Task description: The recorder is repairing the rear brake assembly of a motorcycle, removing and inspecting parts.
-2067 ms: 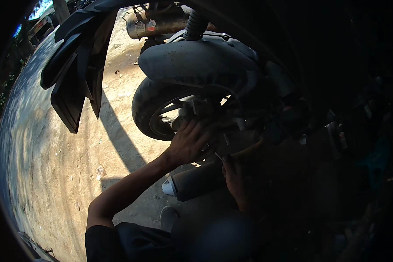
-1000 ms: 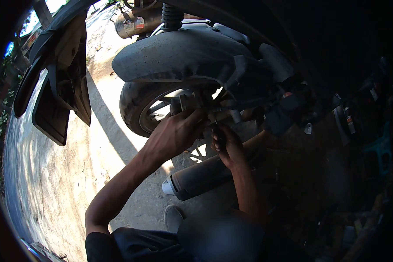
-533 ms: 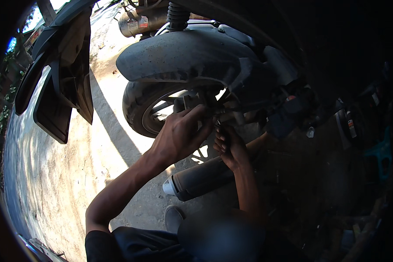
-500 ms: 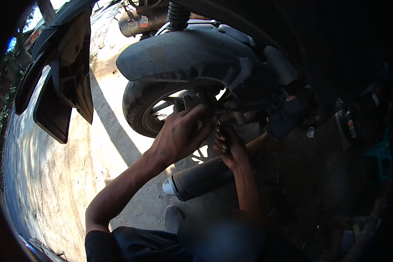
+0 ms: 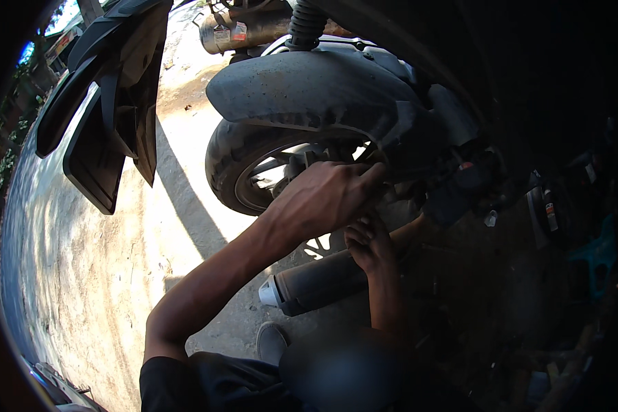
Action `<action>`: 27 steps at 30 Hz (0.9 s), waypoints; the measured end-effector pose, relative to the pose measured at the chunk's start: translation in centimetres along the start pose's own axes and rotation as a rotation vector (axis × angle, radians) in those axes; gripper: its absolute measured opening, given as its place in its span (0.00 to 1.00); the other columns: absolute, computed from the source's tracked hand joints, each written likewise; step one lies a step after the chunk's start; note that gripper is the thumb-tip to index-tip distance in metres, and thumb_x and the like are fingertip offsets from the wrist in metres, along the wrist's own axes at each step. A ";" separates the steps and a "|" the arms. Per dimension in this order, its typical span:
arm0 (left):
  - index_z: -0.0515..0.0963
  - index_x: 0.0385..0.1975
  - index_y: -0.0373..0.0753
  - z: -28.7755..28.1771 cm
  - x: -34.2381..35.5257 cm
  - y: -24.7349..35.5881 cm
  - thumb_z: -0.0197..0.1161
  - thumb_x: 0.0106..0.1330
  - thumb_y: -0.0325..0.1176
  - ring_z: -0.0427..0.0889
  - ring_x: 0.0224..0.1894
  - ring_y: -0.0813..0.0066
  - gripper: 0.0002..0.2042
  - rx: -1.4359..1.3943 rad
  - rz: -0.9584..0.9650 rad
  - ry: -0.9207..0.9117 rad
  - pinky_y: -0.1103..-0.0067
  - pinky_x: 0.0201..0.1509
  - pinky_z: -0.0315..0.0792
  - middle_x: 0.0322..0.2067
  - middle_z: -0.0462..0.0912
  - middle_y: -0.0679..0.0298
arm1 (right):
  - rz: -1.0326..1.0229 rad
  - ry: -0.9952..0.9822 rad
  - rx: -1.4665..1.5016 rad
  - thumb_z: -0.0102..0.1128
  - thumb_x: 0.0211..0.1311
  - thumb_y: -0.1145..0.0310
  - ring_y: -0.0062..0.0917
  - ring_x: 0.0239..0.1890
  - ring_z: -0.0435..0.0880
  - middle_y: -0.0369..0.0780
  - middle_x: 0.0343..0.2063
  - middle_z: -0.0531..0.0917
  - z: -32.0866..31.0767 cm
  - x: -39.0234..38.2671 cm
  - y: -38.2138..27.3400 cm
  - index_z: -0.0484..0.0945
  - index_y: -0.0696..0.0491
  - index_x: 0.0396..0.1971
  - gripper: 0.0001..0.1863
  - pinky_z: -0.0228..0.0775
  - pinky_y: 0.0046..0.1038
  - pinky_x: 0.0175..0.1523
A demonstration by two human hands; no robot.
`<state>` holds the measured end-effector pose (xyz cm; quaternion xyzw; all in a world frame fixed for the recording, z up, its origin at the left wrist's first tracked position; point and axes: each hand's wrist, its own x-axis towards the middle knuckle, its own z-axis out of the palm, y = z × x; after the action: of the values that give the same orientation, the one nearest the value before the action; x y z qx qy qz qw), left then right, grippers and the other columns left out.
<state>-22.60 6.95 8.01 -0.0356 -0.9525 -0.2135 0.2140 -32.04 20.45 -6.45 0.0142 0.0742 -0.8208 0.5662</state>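
Observation:
My left hand (image 5: 329,196) reaches across the lower part of a motorcycle's rear wheel (image 5: 225,165), over its hub area, fingers curled round something hidden by the hand and shadow. Just below it, my right hand (image 5: 369,240) is raised with bent fingers, its fingertips partly behind the left hand; what they grip cannot be made out. Above both hands arches a dusty grey mudguard (image 5: 302,93). A dark exhaust muffler (image 5: 323,281) with a silver end cap lies below my right hand, behind that forearm.
A black body panel (image 5: 96,144) hangs at upper left. A metal cylinder (image 5: 230,34) and a spring shock (image 5: 302,24) sit at the top. Sunlit rough ground (image 5: 103,275) spreads leftward; my shoe (image 5: 271,340) shows below. A teal plastic object (image 5: 594,254) stands in shadow at right.
Compared with half a second ago, my left hand has moved rightward, covering more of my right hand's fingertips, which have shifted slightly right and down. The whole view has shifted slightly.

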 end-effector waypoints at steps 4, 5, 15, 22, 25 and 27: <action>0.77 0.44 0.36 -0.7 -1.5 -1.0 0.63 0.67 0.34 0.86 0.29 0.55 0.11 -0.005 -0.028 0.088 0.66 0.30 0.78 0.32 0.85 0.52 | -0.017 0.033 -0.103 0.47 0.76 0.69 0.08 0.14 0.63 0.30 0.21 0.72 0.0 0.5 -0.2 0.75 0.54 0.37 0.08 0.53 0.13 0.18; 0.78 0.43 0.36 -1.0 -1.4 -1.0 0.62 0.67 0.34 0.86 0.29 0.56 0.10 -0.020 -0.026 0.119 0.66 0.31 0.78 0.32 0.85 0.53 | -0.002 0.049 -0.090 0.49 0.75 0.69 0.08 0.13 0.61 0.30 0.20 0.71 0.2 0.5 -0.3 0.75 0.55 0.36 0.08 0.51 0.13 0.17; 0.72 0.45 0.34 -0.1 -3.3 -0.3 0.58 0.69 0.31 0.85 0.29 0.49 0.10 -0.120 -0.123 0.029 0.63 0.30 0.77 0.29 0.83 0.48 | -0.122 0.128 -0.278 0.47 0.76 0.67 0.08 0.14 0.62 0.29 0.21 0.71 0.7 0.1 0.3 0.75 0.54 0.40 0.09 0.52 0.13 0.19; 0.72 0.46 0.35 1.0 -8.2 -2.0 0.58 0.64 0.23 0.86 0.30 0.52 0.11 -0.015 -0.262 0.057 0.65 0.29 0.77 0.33 0.84 0.50 | -0.207 0.265 -0.686 0.49 0.76 0.63 0.07 0.12 0.60 0.27 0.18 0.70 1.4 0.3 1.0 0.75 0.54 0.38 0.11 0.47 0.15 0.19; 0.76 0.44 0.36 1.3 -8.4 -1.5 0.59 0.64 0.22 0.86 0.32 0.51 0.09 0.014 -0.317 0.062 0.65 0.30 0.78 0.34 0.84 0.51 | -0.224 0.261 -0.701 0.49 0.76 0.63 0.08 0.12 0.60 0.27 0.17 0.69 1.7 0.3 0.9 0.75 0.54 0.38 0.11 0.48 0.15 0.19; 0.76 0.42 0.35 1.2 -8.1 -1.6 0.59 0.63 0.22 0.86 0.34 0.52 0.09 0.030 -0.345 0.049 0.65 0.32 0.78 0.34 0.84 0.51 | -0.217 0.256 -0.694 0.49 0.76 0.63 0.08 0.12 0.61 0.27 0.18 0.69 1.6 0.5 1.0 0.75 0.54 0.38 0.11 0.48 0.15 0.19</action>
<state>-15.98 6.19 2.95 0.1366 -0.9422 -0.2334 0.1979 -31.19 19.43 -4.99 -0.0836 0.4187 -0.7937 0.4333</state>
